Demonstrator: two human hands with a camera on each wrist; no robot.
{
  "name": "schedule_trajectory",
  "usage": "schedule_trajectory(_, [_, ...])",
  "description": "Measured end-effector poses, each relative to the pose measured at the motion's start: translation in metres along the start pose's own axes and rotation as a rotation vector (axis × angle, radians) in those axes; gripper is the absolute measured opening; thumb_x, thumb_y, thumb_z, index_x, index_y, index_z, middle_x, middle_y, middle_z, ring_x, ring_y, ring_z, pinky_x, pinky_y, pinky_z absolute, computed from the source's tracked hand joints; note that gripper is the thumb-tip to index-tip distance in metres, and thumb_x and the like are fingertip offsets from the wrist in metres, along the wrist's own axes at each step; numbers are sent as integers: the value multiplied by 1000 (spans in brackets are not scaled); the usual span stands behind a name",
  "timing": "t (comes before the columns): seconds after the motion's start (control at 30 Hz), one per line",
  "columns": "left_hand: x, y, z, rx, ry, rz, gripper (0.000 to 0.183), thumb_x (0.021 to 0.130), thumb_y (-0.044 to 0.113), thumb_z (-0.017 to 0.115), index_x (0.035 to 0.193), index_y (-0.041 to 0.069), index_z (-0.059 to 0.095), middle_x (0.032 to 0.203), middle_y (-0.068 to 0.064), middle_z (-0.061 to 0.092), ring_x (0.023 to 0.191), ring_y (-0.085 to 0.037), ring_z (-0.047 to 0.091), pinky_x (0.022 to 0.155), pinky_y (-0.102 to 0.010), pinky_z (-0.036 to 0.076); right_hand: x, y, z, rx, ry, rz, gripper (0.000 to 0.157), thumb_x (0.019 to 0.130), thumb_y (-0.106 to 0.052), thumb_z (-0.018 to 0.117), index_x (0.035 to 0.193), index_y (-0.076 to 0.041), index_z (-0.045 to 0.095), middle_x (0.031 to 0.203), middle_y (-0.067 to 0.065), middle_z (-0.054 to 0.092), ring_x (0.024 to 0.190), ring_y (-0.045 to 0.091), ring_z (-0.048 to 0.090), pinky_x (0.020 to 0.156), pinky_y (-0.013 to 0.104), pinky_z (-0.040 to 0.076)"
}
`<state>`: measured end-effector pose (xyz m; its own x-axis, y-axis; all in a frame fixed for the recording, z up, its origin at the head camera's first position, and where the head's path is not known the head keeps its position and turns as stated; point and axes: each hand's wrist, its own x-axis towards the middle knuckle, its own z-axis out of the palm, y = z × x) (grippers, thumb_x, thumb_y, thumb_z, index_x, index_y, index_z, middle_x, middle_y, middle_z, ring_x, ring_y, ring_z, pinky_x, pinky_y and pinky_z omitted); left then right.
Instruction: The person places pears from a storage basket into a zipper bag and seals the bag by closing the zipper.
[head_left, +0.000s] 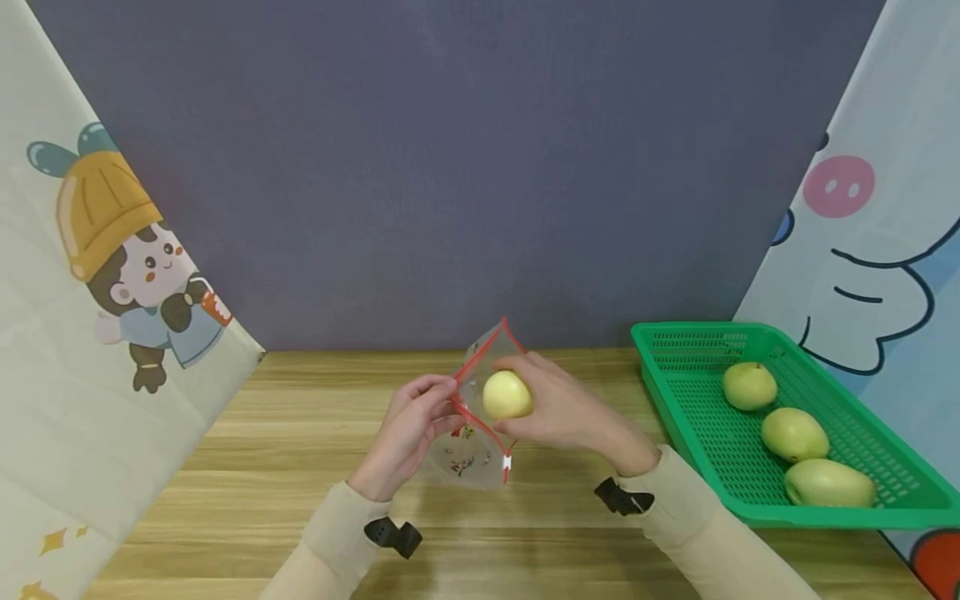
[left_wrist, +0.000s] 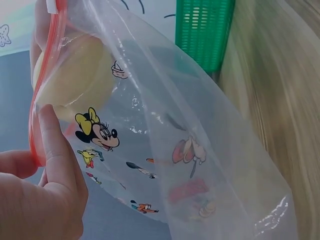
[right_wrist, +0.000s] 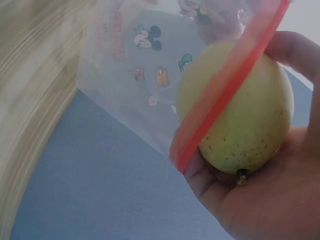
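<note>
A clear zip bag (left_wrist: pixel 150 115) with cartoon prints and a red zip edge hangs with its mouth spread wide. My left hand (head_left: pixel 411 429) pinches the red edge on the left side, thumb and fingers on either side of the film. In my right hand (head_left: pixel 562 408) is a pale yellow-green pear (right_wrist: pixel 240 110), gripped between thumb and fingers at the bag's mouth. Part of the pear is past the red edge, behind the film, in the right wrist view; its stem end faces my palm. A white slider (head_left: pixel 507 462) sits near the zip's lower end.
A green plastic basket (head_left: pixel 675 417) stands on the right of the wooden table (head_left: pixel 300 450), with three pears (head_left: pixel 795 434) in it. A dark grey panel (head_left: pixel 480 167) rises behind the table, and cartoon-printed sheets (head_left: pixel 150 275) flank it on both sides.
</note>
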<state>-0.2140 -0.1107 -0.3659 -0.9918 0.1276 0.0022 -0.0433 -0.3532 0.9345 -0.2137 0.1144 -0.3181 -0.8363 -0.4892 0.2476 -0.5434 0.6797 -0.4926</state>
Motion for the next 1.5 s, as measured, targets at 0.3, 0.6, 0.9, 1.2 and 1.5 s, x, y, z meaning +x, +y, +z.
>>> schedule_trajectory(0.3, [0,1,0,-3,-11,5,11,101,10,62,104,-1,65,91,-7,64,78,-17,67,74,-31,62,-1,1,-2,3,60,-54,63,82,-30,81,139,-13,58,120,3,61,105,22,59,84,43,55])
schedule_trajectory(0.6, [1,3,-1,-37,7,22,15,102,8,60,107,-5,63,91,-10,64,76,-17,67,75,-30,63,-6,-2,-15,47,146,-153,38,90,-17,78,125,-8,67,110,0,64,97,24,61,80,39,56])
schedule_trajectory(0.9, [0,10,-2,-68,13,20,19,102,8,60,112,-8,61,90,-11,66,75,-16,67,72,-29,62,-11,-3,-32,-32,63,-82,52,94,-38,73,138,-11,61,135,5,61,126,28,56,104,53,48])
schedule_trajectory(1.2, [1,12,-2,-78,4,18,16,102,10,60,109,-5,61,85,-8,65,74,-16,66,72,-29,62,-17,1,-45,-117,-54,13,73,94,-59,64,152,-17,47,158,12,41,146,38,35,112,66,35])
schedule_trajectory(1.5, [2,9,-1,-83,-14,16,22,102,12,62,114,-7,60,89,-8,65,75,-17,66,75,-31,62,-28,10,-57,-134,-96,61,85,91,-70,58,158,-21,39,164,15,28,149,43,25,112,70,32])
